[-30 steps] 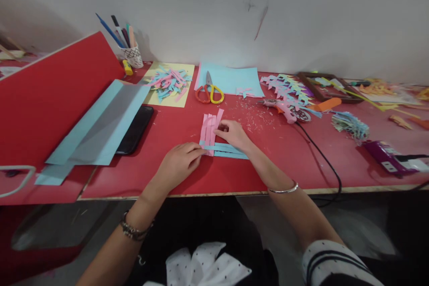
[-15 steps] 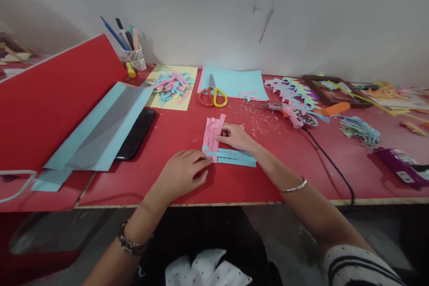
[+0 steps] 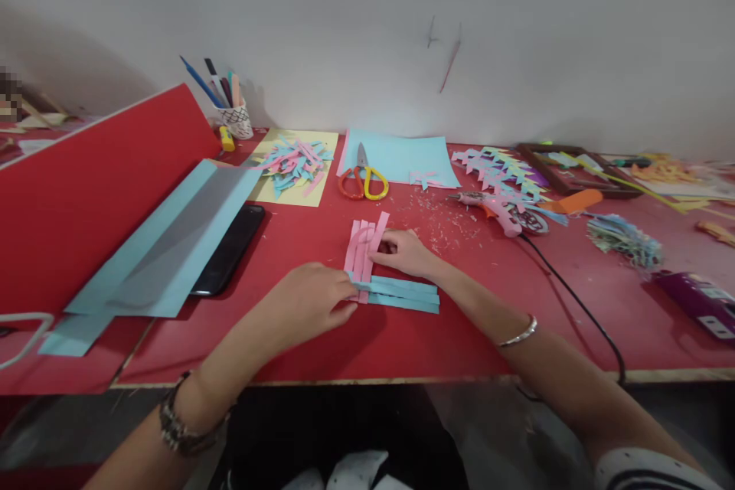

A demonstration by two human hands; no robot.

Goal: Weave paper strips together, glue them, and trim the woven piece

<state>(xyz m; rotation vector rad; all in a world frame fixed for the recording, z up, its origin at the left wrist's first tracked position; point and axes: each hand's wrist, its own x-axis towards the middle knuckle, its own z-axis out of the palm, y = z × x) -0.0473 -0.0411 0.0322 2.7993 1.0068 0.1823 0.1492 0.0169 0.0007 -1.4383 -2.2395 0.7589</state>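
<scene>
Several pink paper strips [image 3: 357,249] stand side by side on the red table, crossed near their lower ends by several blue paper strips [image 3: 407,296] that run to the right. My right hand [image 3: 405,253] is closed on the rightmost pink strip [image 3: 380,231], which leans to the right of the others. At the left ends of the blue strips, my left hand [image 3: 310,298] holds the crossing with its fingertips, thumb lower down. Its fingers partly hide the corner where the strips meet.
Behind the strips lie scissors [image 3: 376,185], blue sheets [image 3: 402,153] and a pile of paper cuttings [image 3: 295,164]. A glue gun [image 3: 488,207] with a black cord [image 3: 566,295] is at the right. To the left are a phone [image 3: 233,249] and a folded blue sheet [image 3: 155,245].
The view has tilted up slightly, so the table sits lower in the picture. My left fingers have drawn in a little at the strips' corner; my right hand keeps its hold on the pink strip.
</scene>
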